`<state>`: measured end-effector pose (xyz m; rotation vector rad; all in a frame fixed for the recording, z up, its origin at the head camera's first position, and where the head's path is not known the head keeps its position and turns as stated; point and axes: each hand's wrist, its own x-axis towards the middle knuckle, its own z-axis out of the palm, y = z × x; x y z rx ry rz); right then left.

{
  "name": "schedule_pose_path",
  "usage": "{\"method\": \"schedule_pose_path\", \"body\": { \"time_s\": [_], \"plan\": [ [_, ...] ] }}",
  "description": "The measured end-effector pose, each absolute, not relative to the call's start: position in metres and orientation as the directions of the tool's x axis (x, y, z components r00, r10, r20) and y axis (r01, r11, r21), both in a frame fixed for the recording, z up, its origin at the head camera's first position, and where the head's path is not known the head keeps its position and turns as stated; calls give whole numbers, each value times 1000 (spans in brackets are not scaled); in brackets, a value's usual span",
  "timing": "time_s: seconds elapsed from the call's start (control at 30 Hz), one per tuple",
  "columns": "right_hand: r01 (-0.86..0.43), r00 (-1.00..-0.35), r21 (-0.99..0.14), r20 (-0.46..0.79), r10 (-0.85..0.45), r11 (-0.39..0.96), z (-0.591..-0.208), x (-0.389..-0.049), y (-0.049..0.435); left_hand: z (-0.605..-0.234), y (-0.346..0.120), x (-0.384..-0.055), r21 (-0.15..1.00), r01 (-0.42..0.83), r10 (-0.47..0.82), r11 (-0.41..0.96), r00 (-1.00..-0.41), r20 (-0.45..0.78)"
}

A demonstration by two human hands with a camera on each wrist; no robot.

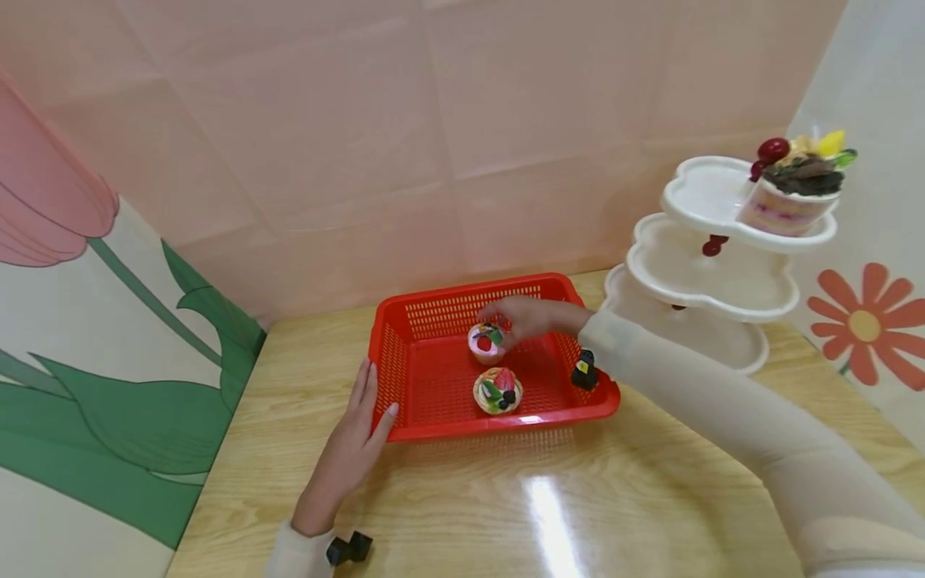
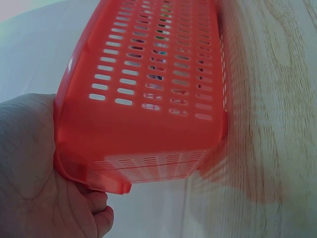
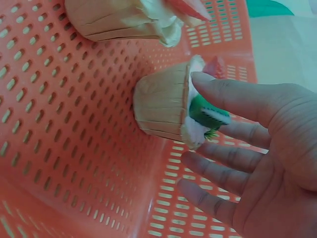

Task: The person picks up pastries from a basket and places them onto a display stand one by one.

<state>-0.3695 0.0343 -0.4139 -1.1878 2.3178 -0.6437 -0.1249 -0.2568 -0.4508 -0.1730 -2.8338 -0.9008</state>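
Fingertips of the right hand [image 1: 526, 318] close lightly over the top of a cupcake [image 1: 486, 343] at the back of the red basket [image 1: 426, 327]. In the right wrist view the thumb lies on the frosting by a green kiwi slice and the other fingers [image 3: 225, 173] are spread, only partly curled, so the grip is a loose pinch from above rather than a full clasp. That probably spares the soft decoration and the paper cup [image 3: 161, 104]. The cupcake sits on the basket floor near the far wall.

A second cupcake [image 1: 498, 390] sits nearer the front rim, apart from the first.

The left hand [image 1: 352, 437] rests flat against the basket's left outer wall with straight fingers, its grip on nothing; it seems to brace the light basket against sliding on the bench [image 1: 506, 498].

To the right stands a white three-tier stand [image 1: 694, 273], within the right arm's reach, with a layered dessert cup [image 1: 791, 197] on its top tier.
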Motion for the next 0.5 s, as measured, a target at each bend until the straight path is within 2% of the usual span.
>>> {"method": "schedule_pose_path", "body": {
  "time_s": [0.5],
  "plan": [
    [-642, -507, -558, -206, -837, 526, -423, -370, 31, -452, -257, -125, 568, 158, 59, 808, -980, 190]
  ]
}}
